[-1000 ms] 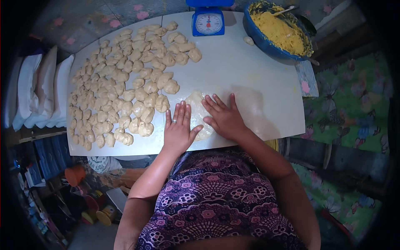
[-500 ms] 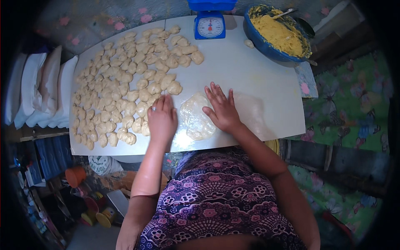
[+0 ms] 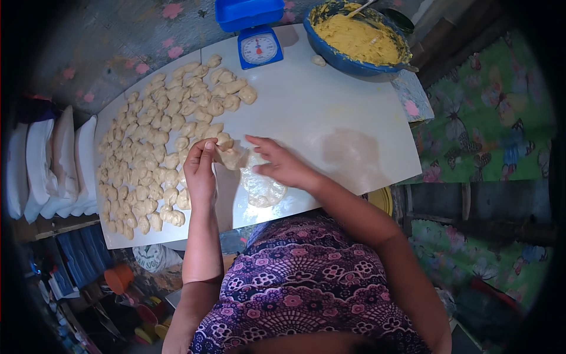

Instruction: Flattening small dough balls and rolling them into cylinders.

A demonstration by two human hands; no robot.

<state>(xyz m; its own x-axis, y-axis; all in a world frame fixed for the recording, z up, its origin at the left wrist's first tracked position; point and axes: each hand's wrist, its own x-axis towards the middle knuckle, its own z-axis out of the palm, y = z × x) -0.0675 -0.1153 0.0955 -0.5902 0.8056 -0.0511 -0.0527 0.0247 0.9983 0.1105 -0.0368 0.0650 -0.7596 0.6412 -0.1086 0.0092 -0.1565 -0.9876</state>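
Observation:
My left hand (image 3: 200,162) pinches a piece of pale dough (image 3: 227,148), lifted and sagging, at the near edge of the group of dough pieces (image 3: 147,141) on the white table. My right hand (image 3: 277,162) is just right of that piece, fingers apart and slightly curved; whether its fingertips touch the dough I cannot tell. Beneath and below my right hand lies a thin, shiny, flattened layer (image 3: 265,192), either oiled dough or film; I cannot tell which.
A blue dial scale (image 3: 257,47) stands at the back of the table (image 3: 354,118). At back right is a blue bowl (image 3: 321,50) of yellow mixture with spoons, beside a small dough lump (image 3: 318,61). White sacks (image 3: 44,165) are stacked at left; green butterfly-print sheeting (image 3: 483,118) is at right.
My left hand has moved left from the shiny layer and now lifts a piece of dough. My right hand has moved left toward it. The camera's view has shifted somewhat.

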